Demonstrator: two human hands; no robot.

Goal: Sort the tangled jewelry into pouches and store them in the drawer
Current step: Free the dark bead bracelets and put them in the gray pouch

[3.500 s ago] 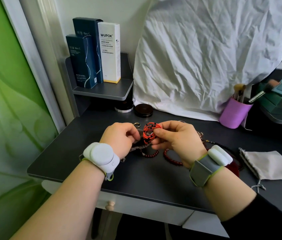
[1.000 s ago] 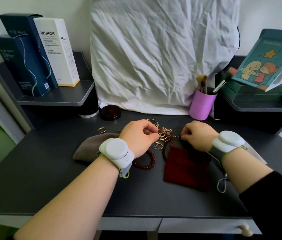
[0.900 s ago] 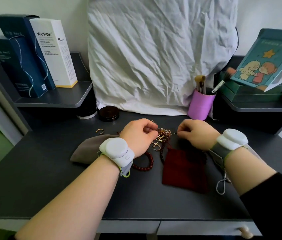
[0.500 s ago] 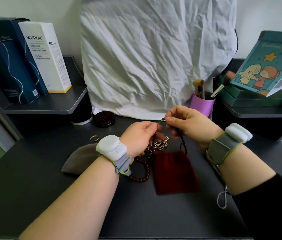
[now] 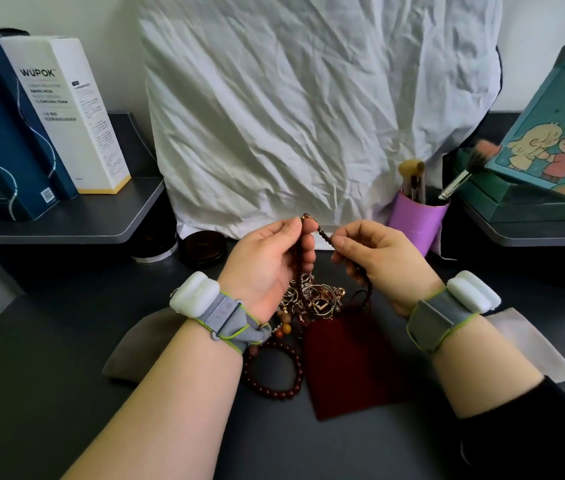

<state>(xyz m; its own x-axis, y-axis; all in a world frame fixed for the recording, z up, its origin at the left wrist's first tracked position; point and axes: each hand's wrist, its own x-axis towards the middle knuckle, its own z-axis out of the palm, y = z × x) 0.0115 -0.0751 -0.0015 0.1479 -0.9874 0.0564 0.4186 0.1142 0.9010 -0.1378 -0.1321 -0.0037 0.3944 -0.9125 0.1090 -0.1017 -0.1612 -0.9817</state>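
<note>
With your left hand and right hand both pinching the dark bead strand above the tangle, lift slowly and tease it free over the red pouch

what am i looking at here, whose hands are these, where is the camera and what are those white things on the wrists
There is no robot: a person wears a camera on the head, looking down at their own two hands. I cannot tell what the white wristband units are for. The left hand and right hand each pinch a dark beaded strand, lifted from a tangle of gold jewelry. On the dark desk lie a dark red pouch, a grey pouch, a pale pouch and a red-brown bead bracelet. A purple cup holds makeup brushes.
</note>
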